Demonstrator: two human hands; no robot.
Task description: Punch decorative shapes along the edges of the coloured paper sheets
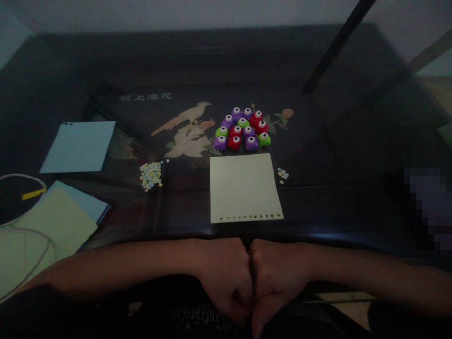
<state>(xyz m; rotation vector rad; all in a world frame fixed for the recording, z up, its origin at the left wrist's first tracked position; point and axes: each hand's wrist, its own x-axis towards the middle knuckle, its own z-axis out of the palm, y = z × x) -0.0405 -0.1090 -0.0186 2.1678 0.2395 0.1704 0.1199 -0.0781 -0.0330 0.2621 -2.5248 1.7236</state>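
Yellow paper sheet lies mid-frame on the surface, just above your left grip and right grip. Both are clenched, knuckles touching, nothing visible inside. Mind its punched lower edge.

The head view looks forward and down over the dark glossy table. It sits close above the table's near edge.

Thirteen small punches: six purple, four red, three green; two pale yellow sheets, two blue sheets, two confetti piles
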